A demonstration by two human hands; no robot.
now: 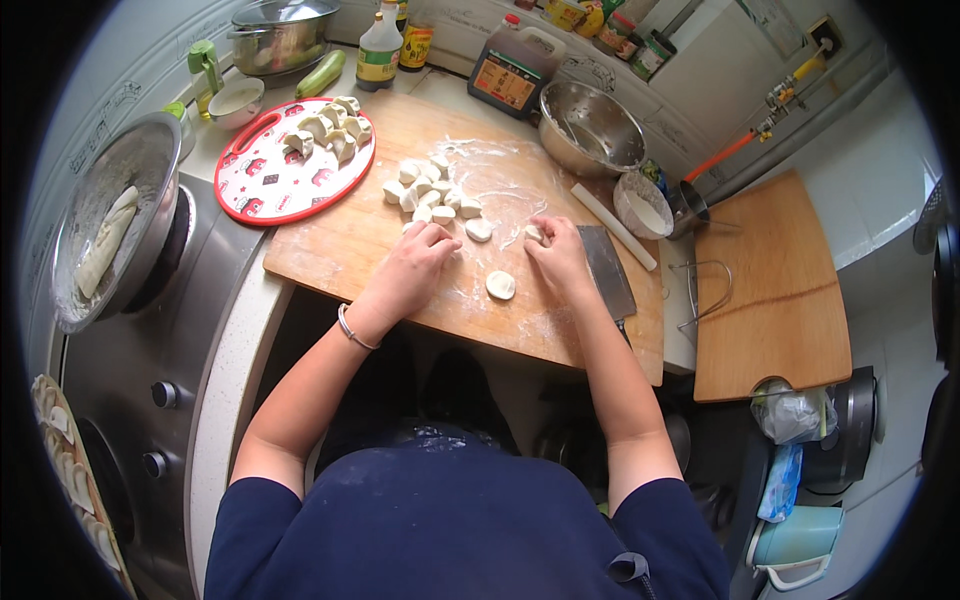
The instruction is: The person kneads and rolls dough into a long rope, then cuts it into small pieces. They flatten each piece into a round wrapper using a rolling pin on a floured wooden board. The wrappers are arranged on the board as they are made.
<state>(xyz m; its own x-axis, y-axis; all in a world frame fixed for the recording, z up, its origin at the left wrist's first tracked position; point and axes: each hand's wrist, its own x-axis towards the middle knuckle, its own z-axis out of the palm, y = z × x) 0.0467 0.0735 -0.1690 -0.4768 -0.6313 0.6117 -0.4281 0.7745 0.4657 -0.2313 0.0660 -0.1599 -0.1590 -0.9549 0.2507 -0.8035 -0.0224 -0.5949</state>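
My right hand (556, 253) holds a small dough piece (533, 233) between its fingertips, over the floured wooden board (352, 262). At the near edge of a heap of dough pieces (430, 199) rests my left hand (420, 262), its fingers bent down; a bit of dough shows by its fingertips, and whether it grips that is hidden. Between the hands lie two flattened dough rounds, one (478, 229) beside the heap and another (500, 285) nearer me. A cleaver (609, 274) lies right of my right hand, with a white rolling pin (613, 227) beyond it.
A red-rimmed round board (274, 219) with folded dumplings (330, 129) overlaps the wooden board's left side. Behind stand a steel bowl (574, 150), a large jug (514, 71) and bottles. A bowl of flour (643, 208) is at right. Far left, a metal bowl (154, 180) holds a dough roll (109, 240).
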